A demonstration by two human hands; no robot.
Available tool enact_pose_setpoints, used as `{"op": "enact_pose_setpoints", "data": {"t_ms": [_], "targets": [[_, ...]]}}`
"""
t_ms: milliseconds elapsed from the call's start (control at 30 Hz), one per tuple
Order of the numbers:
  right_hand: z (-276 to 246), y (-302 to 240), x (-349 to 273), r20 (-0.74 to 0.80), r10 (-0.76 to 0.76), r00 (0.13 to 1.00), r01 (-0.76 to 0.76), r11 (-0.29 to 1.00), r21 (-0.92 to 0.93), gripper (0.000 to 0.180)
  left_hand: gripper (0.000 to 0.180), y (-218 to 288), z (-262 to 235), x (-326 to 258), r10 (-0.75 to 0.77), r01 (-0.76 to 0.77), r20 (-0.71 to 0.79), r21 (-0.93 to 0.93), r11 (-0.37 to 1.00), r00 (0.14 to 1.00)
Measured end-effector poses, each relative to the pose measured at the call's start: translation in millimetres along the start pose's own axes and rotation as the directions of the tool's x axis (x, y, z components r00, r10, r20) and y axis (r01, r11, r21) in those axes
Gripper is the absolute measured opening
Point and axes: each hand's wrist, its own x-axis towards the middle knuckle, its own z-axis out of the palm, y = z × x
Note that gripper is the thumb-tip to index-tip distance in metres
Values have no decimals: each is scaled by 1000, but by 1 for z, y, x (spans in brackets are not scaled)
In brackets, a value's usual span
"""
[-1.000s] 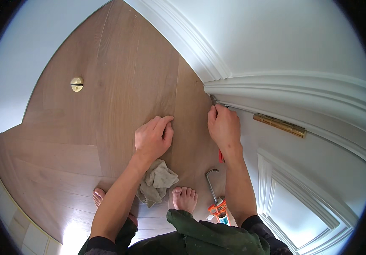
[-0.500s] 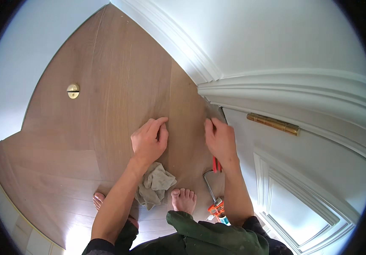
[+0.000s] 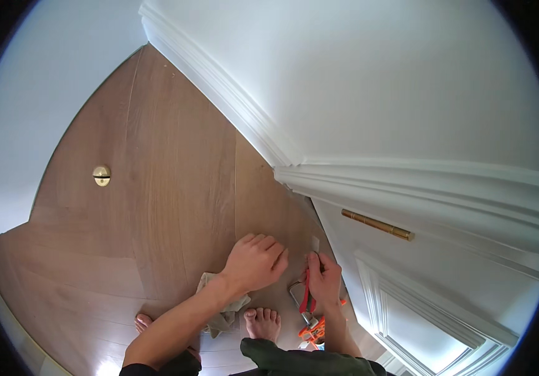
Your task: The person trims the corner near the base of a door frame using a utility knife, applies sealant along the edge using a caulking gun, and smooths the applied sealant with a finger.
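My left hand hovers over the wooden floor with its fingers curled in; whatever they hold, if anything, is hidden. To its right, my right hand is closed on red-handled pliers, whose two handles point back toward me. The jaws are mostly covered by my fingers. Under my left wrist lies a crumpled beige cloth. An orange caulking gun with a bent metal rod rests on the floor beside my right forearm.
A brass door stop stands on the floor at the left. White skirting runs along the wall to a moulded door frame. The white panelled door on the right has a brass hinge. My bare foot is near the cloth.
My right hand has drawn back toward me and picked up the red-handled pliers from the floor. My left hand has come back and right, its fingers curling. The view has tilted up.
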Motion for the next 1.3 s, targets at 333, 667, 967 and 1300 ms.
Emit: {"op": "enact_pose_setpoints", "data": {"t_ms": [333, 667, 967, 1300], "targets": [[16, -10, 8, 56, -13, 998, 12, 1000, 24, 30, 52, 0, -5, 59, -32, 121, -277, 312, 942, 960], [21, 8, -5, 163, 55, 985, -67, 996, 67, 29, 25, 10, -33, 36, -50, 89, -123, 336, 938, 991], [44, -2, -19, 299, 186, 936, -342, 682, 646, 30, 29, 32, -46, 31, -264, 210, 80, 410, 888, 961], [96, -3, -50, 468, 224, 855, -518, 359, 776, 37, 50, 9, -98, -92, -369, 225, 604, 303, 926, 707]]}}
